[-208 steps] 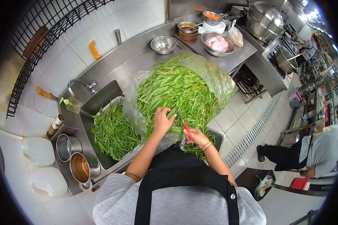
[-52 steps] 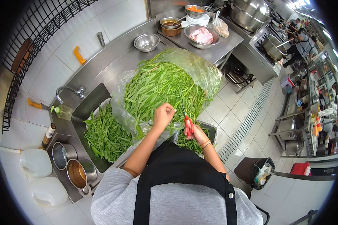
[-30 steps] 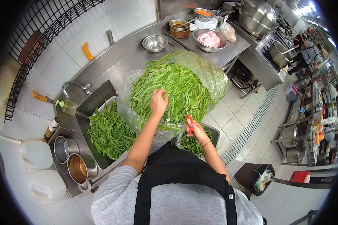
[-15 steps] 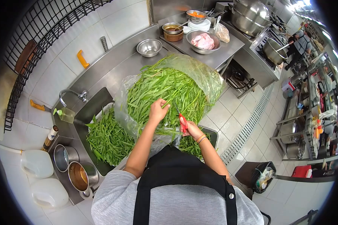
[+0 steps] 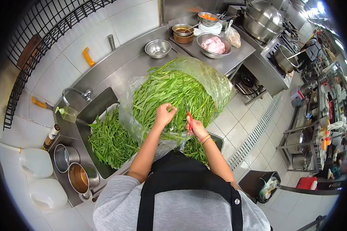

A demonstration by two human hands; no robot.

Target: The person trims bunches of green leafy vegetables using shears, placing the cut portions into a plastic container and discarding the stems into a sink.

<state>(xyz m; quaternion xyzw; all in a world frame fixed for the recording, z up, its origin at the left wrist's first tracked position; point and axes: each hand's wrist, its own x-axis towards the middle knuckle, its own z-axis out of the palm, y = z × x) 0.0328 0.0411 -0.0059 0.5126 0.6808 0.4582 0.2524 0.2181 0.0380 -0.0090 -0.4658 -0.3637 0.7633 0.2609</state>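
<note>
Long-leaved leafy greens (image 5: 154, 90) fill a large clear plastic bag (image 5: 214, 79) that lies open on the steel counter. My left hand (image 5: 165, 115) is over the front of the pile, fingers closed in a pinch at the greens; the exact stems between the fingertips are hard to make out. To its right, my right hand (image 5: 196, 128) grips the red handles of a pair of scissors (image 5: 189, 118). The dark blades point away from me over the greens. More loose greens (image 5: 112, 140) lie in the sink at left, and another heap (image 5: 196, 148) sits below my right wrist.
A steel bowl (image 5: 158, 49) stands behind the bag, and a bowl of raw meat (image 5: 214, 45) at back right. A tap (image 5: 76, 95), soap bottle (image 5: 68, 114) and pots (image 5: 83, 178) are at left. A bin (image 5: 260, 183) stands right; another person (image 5: 311, 49) is far off.
My left hand has shifted slightly right and down. The scissors have turned a little more upright, away from the left fingers. The whole view has tilted slightly.
</note>
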